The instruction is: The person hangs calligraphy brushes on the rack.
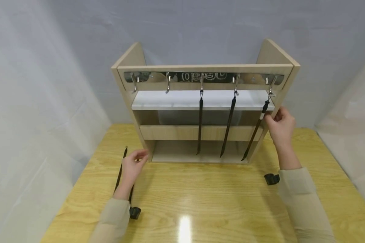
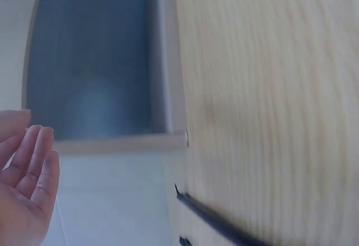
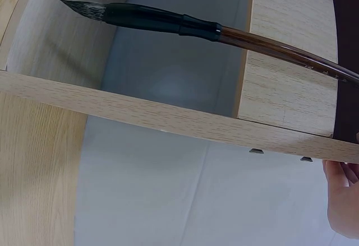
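While the left hand (image 1: 133, 165) hovers empty, fingers loosely bent, a low sweep could roll the two loose brushes (image 1: 119, 173) lying under that arm across the table (image 1: 200, 189). Farther in, the right hand (image 1: 281, 126) grips the side panel (image 1: 275, 55) of the rack (image 1: 170, 132); a sharp tug might set the three hanging brushes (image 1: 200, 121) swinging and slip a loop (image 1: 269, 96) off its hook (image 1: 273, 81).

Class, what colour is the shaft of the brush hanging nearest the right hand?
The shaft is brown; it shows best in the right wrist view.
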Motion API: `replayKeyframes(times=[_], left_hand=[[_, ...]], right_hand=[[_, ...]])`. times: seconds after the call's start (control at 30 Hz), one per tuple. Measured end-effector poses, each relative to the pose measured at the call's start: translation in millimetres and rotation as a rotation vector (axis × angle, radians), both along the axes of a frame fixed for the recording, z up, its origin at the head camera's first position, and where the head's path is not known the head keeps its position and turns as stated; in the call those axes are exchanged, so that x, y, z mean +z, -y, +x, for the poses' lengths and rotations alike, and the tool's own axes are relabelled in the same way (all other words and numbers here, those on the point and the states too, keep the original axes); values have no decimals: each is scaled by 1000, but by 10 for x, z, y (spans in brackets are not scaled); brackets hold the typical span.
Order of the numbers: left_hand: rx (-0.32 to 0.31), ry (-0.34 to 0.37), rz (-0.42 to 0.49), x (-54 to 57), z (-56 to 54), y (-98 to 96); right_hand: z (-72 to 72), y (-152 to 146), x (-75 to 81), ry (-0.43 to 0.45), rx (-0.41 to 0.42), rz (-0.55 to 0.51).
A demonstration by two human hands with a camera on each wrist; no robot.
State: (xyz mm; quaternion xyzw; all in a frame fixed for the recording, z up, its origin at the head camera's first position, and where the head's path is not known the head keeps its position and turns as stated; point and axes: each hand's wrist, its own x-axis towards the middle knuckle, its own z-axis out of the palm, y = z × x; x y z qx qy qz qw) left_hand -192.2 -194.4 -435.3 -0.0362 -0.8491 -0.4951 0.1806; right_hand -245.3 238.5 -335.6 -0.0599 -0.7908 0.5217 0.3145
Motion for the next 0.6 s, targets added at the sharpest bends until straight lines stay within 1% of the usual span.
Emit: replayKeyframes(times=[0.1,0.23,0.4,0.6], left_hand=[[28,-4,-54,-32,34,109],[55,-9,-93,-82,56,242],[101,-10,-129,-114,86,375],[145,-29,-159,-147,130,502]], right_hand=[[6,4,2,10,3,-5],[17,15,14,18,1,-7],[17,20,22,5,2,-16],[16,15,22,4,13,-26]])
